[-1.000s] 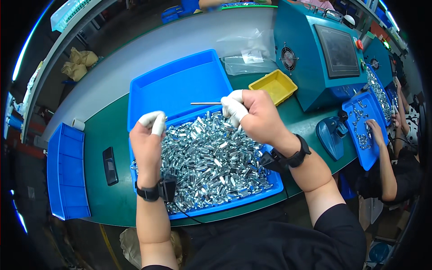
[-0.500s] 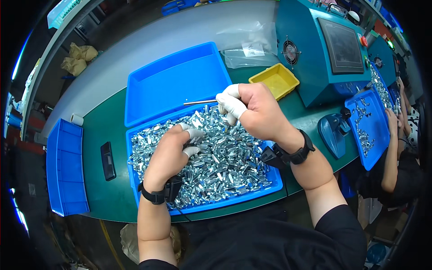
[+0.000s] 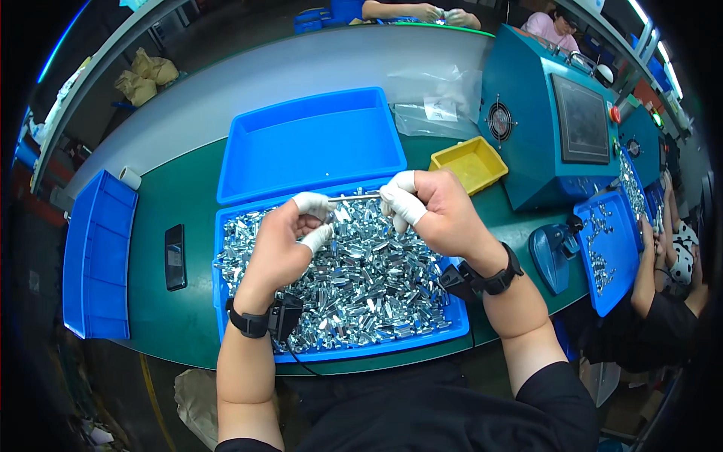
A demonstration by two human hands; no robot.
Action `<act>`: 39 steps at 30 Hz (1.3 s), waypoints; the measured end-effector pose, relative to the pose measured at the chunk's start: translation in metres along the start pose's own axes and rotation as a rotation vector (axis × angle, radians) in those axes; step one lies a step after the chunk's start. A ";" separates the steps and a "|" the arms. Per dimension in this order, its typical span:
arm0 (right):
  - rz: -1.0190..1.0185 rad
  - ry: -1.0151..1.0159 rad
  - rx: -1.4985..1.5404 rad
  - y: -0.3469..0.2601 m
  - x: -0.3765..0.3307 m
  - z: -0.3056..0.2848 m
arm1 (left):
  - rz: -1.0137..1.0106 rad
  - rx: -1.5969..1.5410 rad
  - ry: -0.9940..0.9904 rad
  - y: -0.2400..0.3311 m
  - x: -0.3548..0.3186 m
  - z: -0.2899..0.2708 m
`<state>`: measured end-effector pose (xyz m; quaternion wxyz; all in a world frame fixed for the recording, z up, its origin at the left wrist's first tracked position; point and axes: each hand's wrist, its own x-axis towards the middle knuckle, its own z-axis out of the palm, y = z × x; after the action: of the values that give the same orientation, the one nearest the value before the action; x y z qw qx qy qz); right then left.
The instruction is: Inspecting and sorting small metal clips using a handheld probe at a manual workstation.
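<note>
My right hand [image 3: 433,203], with white finger cots on its fingertips, pinches a thin metal rod [image 3: 355,197] that points left. My left hand [image 3: 290,237], also in white finger cots, is curled at the rod's left end. Its thumb and forefinger face each other around a small spot, and what lies between them is too small to make out. Both hands are above a blue tray [image 3: 392,346] heaped with small shiny metal parts [image 3: 369,294].
Behind stands another blue tray [image 3: 316,139], with a yellow bin [image 3: 471,166] to its right. A phone [image 3: 175,257] and a blue bin [image 3: 98,256] lie left. Right are a teal machine [image 3: 550,120], a blue device [image 3: 550,260] and a co-worker's tray [image 3: 610,256].
My left hand has risen from the heap of metal parts to the rod's left end. My right hand has come down slightly, still holding the rod. The view has shifted a little.
</note>
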<state>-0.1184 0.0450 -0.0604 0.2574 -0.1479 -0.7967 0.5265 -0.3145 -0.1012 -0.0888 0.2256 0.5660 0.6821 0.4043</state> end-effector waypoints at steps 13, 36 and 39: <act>-0.039 -0.051 -0.059 -0.012 0.004 0.015 | -0.102 -1.008 0.155 0.007 -0.005 -0.017; 0.304 -0.281 0.545 -0.008 -0.002 0.010 | 0.075 -0.624 0.116 0.045 -0.011 0.008; 0.236 -0.226 0.323 -0.010 -0.006 0.011 | 0.054 -0.618 0.155 0.042 -0.009 0.011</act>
<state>-0.1189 0.0295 -0.0560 0.1235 -0.1371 -0.7030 0.6868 -0.2789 -0.1050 -0.0625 0.3235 0.4559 0.5271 0.6401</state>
